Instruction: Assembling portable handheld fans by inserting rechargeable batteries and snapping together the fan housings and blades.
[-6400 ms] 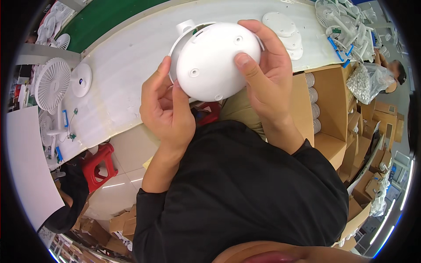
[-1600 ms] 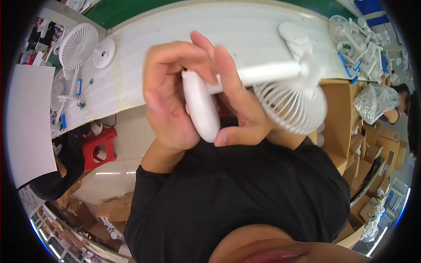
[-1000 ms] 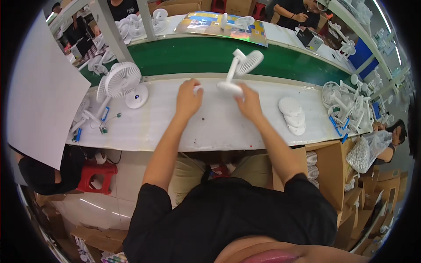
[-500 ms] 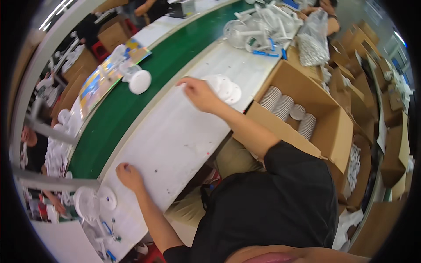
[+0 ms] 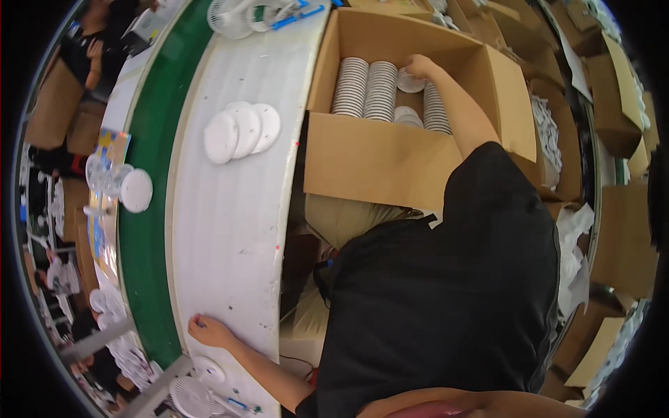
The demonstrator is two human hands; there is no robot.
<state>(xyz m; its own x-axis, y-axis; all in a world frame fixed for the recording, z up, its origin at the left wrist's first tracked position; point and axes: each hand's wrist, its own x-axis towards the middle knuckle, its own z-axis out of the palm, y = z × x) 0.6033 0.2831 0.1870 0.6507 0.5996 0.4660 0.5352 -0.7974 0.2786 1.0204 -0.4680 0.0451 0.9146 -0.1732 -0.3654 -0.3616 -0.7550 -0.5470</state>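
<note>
My right hand (image 5: 419,67) reaches into an open cardboard box (image 5: 380,157) and its fingers close on the edge of a white round disc (image 5: 410,82). Stacked rows of similar discs (image 5: 380,90) stand on edge beside it, and another disc lies just below. My left hand (image 5: 208,331) rests on the white bench with fingers curled in; whether anything small is in them is hidden. Close to it are a white round base (image 5: 209,369) and a small white fan (image 5: 191,397). Three overlapping white round bases (image 5: 240,132) lie farther up the bench.
Beyond the white bench (image 5: 230,230) runs a green conveyor belt (image 5: 148,279), with a fan whose round base (image 5: 136,191) overhangs it. More fan parts (image 5: 254,15) and blue pieces lie at the bench's far end. Cartons (image 5: 620,230) line the right side. A metal post (image 5: 157,390) stands lower left.
My view has turned toward the right. My right hand has gone from over the bench into the box and onto a disc. The left hand stays on the bench, still curled.
</note>
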